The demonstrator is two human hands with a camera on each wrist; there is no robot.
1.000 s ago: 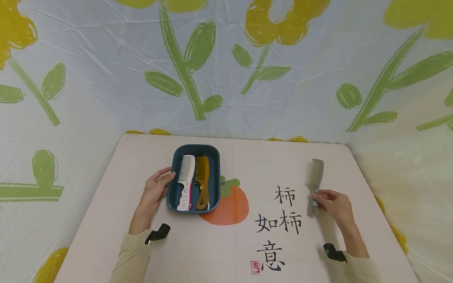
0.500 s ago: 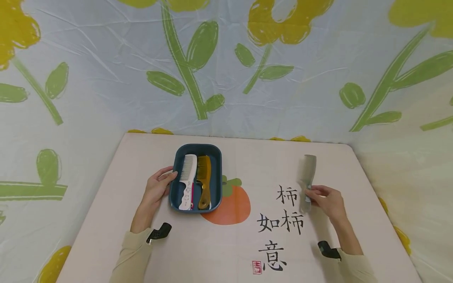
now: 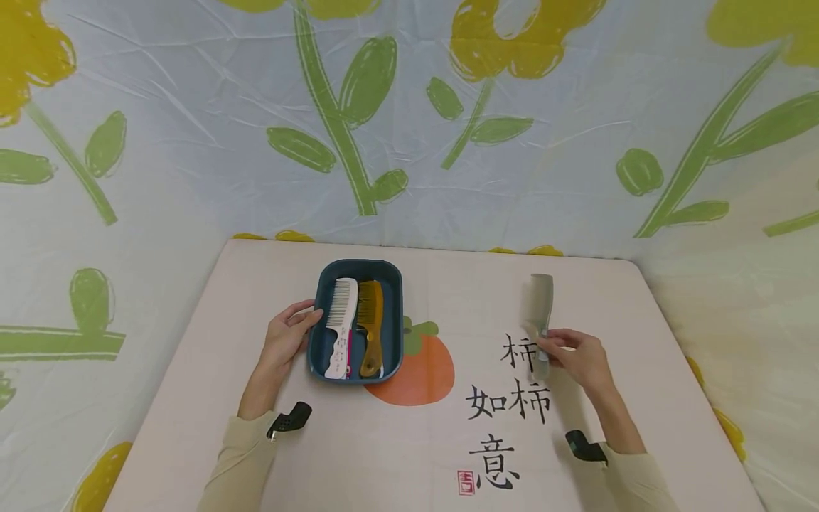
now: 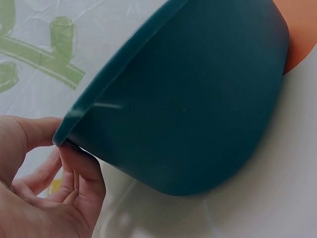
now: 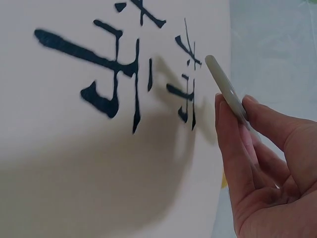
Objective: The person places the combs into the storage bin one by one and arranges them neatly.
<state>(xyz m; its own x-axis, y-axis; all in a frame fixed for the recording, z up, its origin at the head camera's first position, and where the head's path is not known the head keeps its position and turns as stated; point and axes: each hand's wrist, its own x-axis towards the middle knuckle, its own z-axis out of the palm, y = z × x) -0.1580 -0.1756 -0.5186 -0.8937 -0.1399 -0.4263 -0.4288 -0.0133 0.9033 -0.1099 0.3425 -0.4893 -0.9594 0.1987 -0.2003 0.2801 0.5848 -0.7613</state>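
My left hand (image 3: 286, 336) pinches the left rim of a dark blue tray (image 3: 398, 320), thumb on top and fingers beneath, as the left wrist view shows with the tray's wall (image 4: 188, 114) filling much of it. Inside the tray lie a white comb (image 3: 340, 327) and an amber-brown comb (image 3: 371, 331), side by side, teeth facing left. Something pink partly shows under the white one. On the right, my right hand (image 3: 579, 358) pinches a pale grey-green comb (image 3: 542, 299) by its handle, above the table. Its handle end (image 5: 225, 82) points toward the right wrist camera.
The pale table (image 3: 384, 455) bears a printed orange persimmon (image 3: 422, 377) partly under the tray, and black brush characters (image 3: 493, 455) near the right hand. A flower-patterned sheet (image 3: 224, 142) rises behind the table's far edge and along both sides.
My right hand has moved left with the grey-green comb, from beside the characters to over the top one. The left hand and tray have kept their place; the head view has shifted slightly.
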